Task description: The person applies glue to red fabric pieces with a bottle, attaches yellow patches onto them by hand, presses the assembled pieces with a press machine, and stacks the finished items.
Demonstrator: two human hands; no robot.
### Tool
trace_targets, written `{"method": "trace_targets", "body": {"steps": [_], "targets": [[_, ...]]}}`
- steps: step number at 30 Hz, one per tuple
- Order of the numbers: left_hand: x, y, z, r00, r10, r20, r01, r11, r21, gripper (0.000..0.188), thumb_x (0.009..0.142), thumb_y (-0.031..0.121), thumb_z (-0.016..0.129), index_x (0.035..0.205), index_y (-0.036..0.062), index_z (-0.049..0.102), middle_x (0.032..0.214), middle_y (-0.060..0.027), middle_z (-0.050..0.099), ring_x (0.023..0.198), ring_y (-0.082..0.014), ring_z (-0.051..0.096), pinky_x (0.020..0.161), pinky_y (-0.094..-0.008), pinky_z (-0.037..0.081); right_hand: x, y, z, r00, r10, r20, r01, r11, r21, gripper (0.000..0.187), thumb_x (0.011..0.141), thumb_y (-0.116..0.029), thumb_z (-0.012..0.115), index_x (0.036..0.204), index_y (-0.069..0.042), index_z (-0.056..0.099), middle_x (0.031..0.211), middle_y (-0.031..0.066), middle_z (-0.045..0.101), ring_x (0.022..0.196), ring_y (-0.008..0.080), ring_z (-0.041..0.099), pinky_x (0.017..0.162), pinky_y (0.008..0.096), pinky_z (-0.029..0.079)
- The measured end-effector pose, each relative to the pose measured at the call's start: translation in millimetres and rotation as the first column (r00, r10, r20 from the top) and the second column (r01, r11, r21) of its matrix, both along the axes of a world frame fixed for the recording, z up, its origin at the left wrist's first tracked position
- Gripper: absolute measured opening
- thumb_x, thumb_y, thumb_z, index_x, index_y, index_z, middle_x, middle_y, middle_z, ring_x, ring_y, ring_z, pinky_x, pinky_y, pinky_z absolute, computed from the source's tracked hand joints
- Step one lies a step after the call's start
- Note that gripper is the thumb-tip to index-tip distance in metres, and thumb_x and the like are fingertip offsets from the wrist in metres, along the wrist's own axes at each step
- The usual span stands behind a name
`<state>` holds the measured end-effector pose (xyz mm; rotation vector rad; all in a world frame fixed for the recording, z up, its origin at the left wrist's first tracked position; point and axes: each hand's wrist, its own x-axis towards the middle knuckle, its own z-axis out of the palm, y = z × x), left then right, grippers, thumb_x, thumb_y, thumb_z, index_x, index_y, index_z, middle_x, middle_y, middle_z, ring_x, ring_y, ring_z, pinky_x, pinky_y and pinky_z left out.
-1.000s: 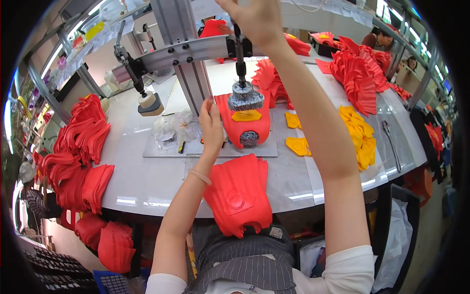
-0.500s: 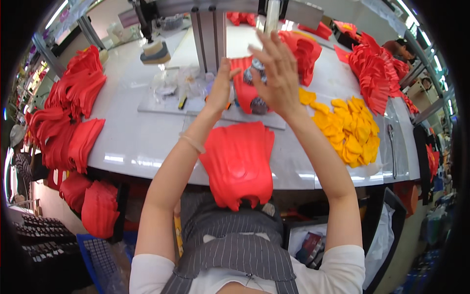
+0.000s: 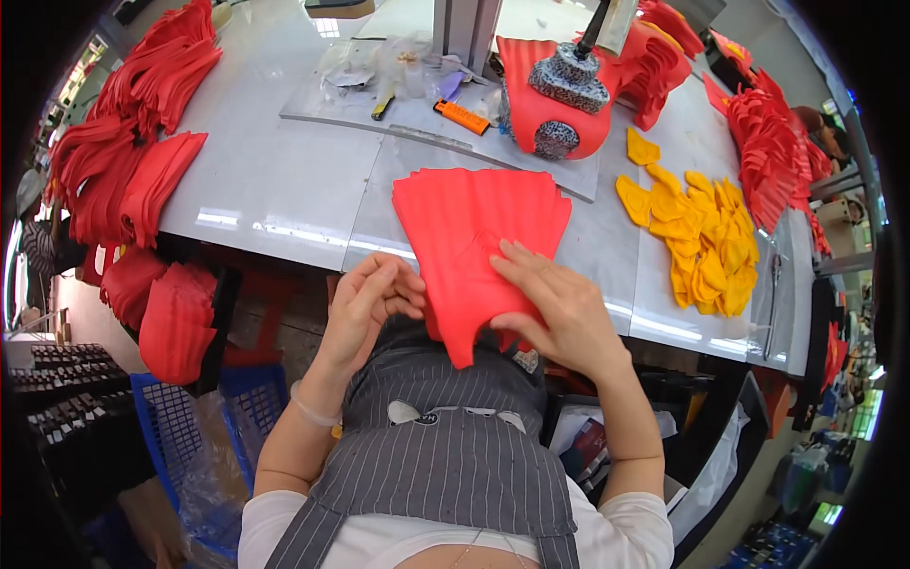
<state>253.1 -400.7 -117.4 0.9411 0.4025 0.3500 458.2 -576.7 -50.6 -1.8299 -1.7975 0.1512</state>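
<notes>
A stack of red, flat cut pieces (image 3: 464,213) with a notched near edge overhangs the front of the table. On its right side rests my right hand (image 3: 564,308), fingers stretched over the top piece and thumb apart near the notch. My left hand (image 3: 365,308) hovers beside the stack's left edge, loosely curled, its fingers apart and nothing visible in them. Farther off, another red piece (image 3: 592,128) drapes over a speckled rounded form (image 3: 556,139). A speckled pad (image 3: 569,78) on a dark rod sits against that piece from above.
Yellow cut pieces (image 3: 701,237) lie piled on the right. More red stacks stand at the left (image 3: 152,180) and far right (image 3: 758,156). An orange cutter (image 3: 462,117) and a plastic bag (image 3: 346,74) lie near a metal post (image 3: 464,28). A blue crate (image 3: 166,417) stands below left.
Both hands have come back from the speckled form to the red stack near me. The speckled pad now shows clearly on the draped piece. My view has shifted.
</notes>
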Motion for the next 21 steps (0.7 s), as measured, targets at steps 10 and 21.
{"method": "trace_targets", "body": {"steps": [10,21], "targets": [[40.5,-38.4,37.3,0.963,-0.189,0.191,0.265,0.788,-0.556,0.050,0.098,0.024,0.051,0.138,-0.0022,0.036,0.133,-0.0194,0.050,0.120,-0.0273,0.053,0.098,-0.0407,0.046,3.9,-13.7,6.6,0.992,-0.064,-0.111,0.063,0.998,-0.011,0.048,0.084,-0.029,0.066,0.124,-0.003,0.056,0.129,0.0180,0.056,0.114,0.0331,0.057,0.092,0.0377,0.046],[59.4,-47.9,26.6,0.982,-0.162,0.098,0.184,0.942,-0.282,0.053,0.091,0.007,0.058,0.138,-0.0018,0.035,0.135,-0.0146,0.049,0.124,-0.0275,0.049,0.105,-0.0420,0.040,104.5,-205.7,-91.1,0.130,-0.838,-0.529,0.835,-0.195,0.515,0.043,0.083,-0.017,0.073,0.115,0.000,0.050,0.121,0.0131,0.054,0.112,0.0229,0.051,0.098,0.0338,0.038]]}}
